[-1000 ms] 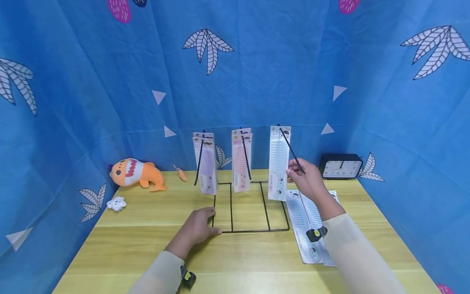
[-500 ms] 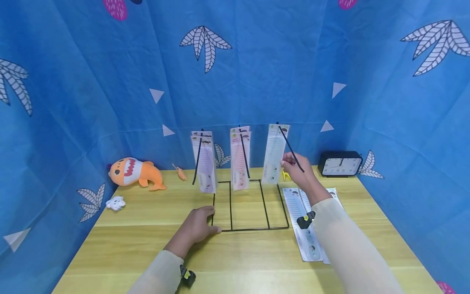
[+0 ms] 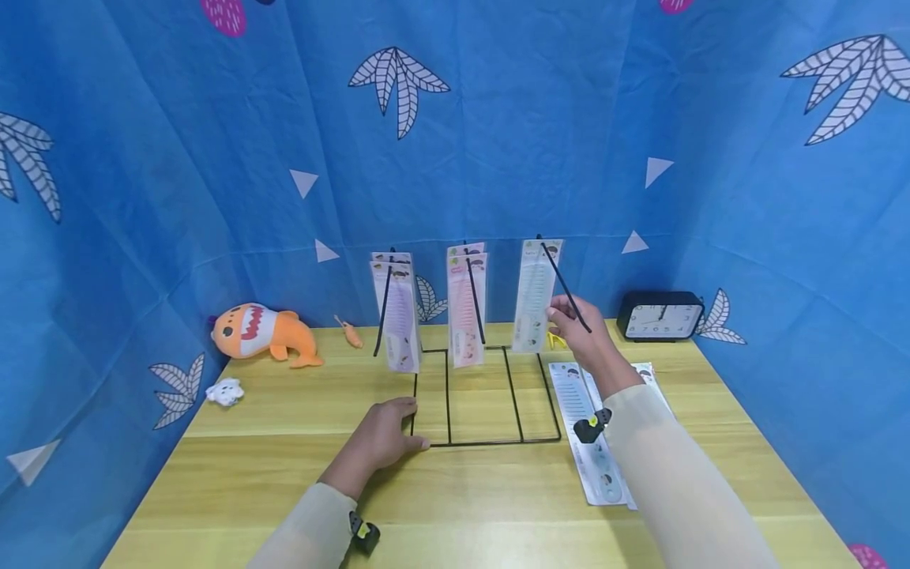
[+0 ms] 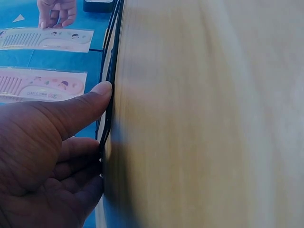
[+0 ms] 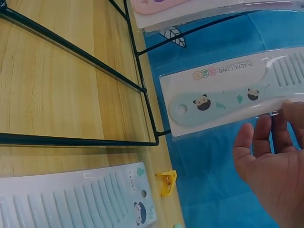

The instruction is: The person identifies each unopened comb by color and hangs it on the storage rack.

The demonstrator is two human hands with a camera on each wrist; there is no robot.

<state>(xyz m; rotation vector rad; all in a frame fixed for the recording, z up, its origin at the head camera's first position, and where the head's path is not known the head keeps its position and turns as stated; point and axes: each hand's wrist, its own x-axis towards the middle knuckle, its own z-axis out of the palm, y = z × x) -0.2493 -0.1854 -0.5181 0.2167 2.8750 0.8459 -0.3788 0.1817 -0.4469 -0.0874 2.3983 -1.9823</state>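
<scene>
The right hand [image 3: 592, 343] has its grip closed on the edge of a pale green comb pack [image 3: 532, 304] hanging on the rightmost hook [image 3: 565, 285] of a black wire rack [image 3: 490, 442], though its fingertips are partly hidden. The left hand [image 3: 384, 435] grips the rack's near left corner on the desk [image 3: 483, 506]; purple packs [image 3: 402, 316] and pink packs [image 3: 461, 316] hang farther left.

An orange plush toy [image 3: 266, 333] faces a black clock [image 3: 661, 318].
</scene>
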